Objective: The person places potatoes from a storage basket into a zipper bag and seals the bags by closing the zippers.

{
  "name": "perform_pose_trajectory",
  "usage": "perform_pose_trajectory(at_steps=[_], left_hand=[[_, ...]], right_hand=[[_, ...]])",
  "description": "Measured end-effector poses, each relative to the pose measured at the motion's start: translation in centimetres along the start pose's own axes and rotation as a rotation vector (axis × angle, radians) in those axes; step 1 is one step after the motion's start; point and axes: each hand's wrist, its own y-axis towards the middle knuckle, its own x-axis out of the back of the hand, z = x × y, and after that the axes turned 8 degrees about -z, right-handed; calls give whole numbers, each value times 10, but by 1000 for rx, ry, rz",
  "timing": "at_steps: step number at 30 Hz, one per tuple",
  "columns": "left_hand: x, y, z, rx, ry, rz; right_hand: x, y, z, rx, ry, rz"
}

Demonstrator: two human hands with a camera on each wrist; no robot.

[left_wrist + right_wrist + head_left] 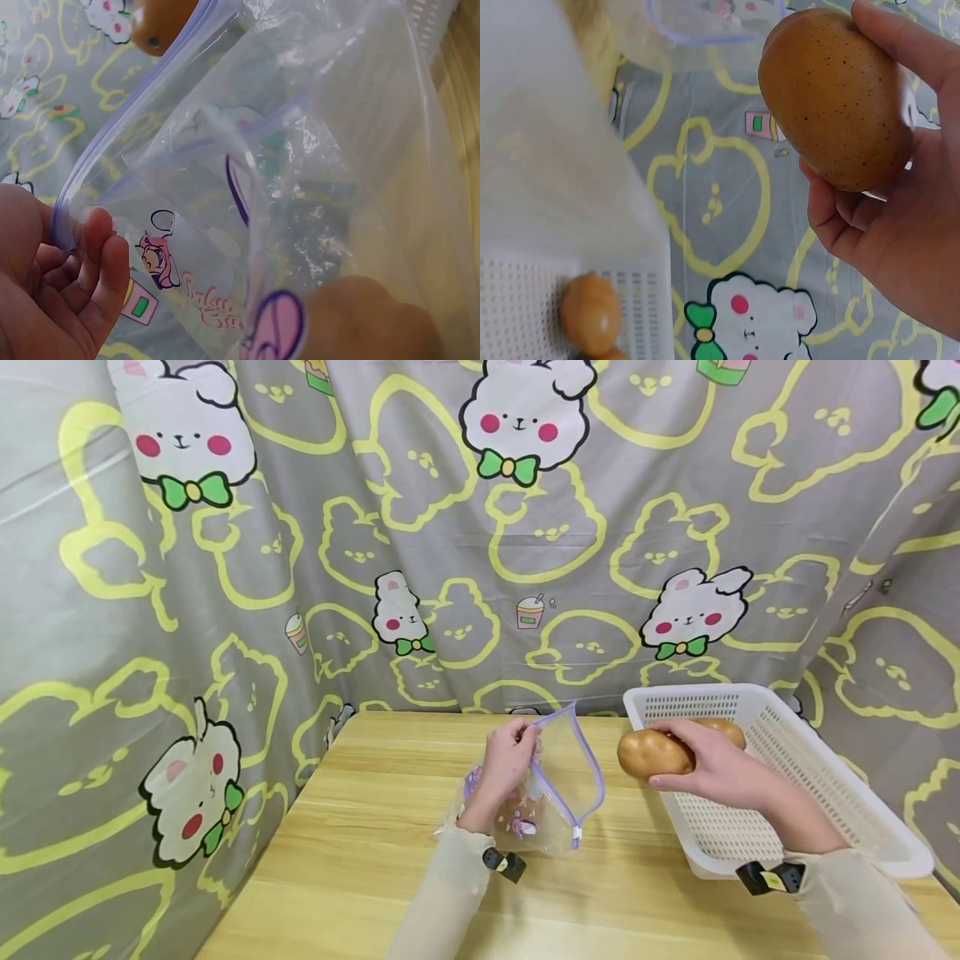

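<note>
My right hand [712,764] grips a glossy brown potato-like thing [651,755] at the left rim of the basket. Close up in the right wrist view, this potato-like thing [838,97] is oblong with dark specks, held between thumb and fingers. A clear zip bag [551,814] with a purple zip edge and pink and purple prints stands with its mouth spread. My left hand [508,756] pinches the bag's rim. In the left wrist view, the left hand [67,277] has the purple edge at its fingertips, and another brown lump [367,322] shows through the film.
On the right of the wooden table [337,827] stands a white perforated basket [847,793]. Another brown potato-like thing [726,729] lies at its far end; the right wrist view shows such a piece [590,313] beside another. A patterned grey curtain [450,527] hangs behind.
</note>
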Motion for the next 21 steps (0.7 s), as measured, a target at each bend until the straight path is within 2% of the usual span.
perform_pose_trajectory(at_steps=[8, 16, 21], left_hand=[[-3, 0, 0, 15, -26, 8], [-4, 1, 2, 11, -25, 6], [-4, 2, 1, 11, -17, 5]], right_hand=[[-11, 15, 16, -54, 68, 38], [-26, 24, 22, 19, 46, 37], [-33, 29, 25, 26, 77, 71]])
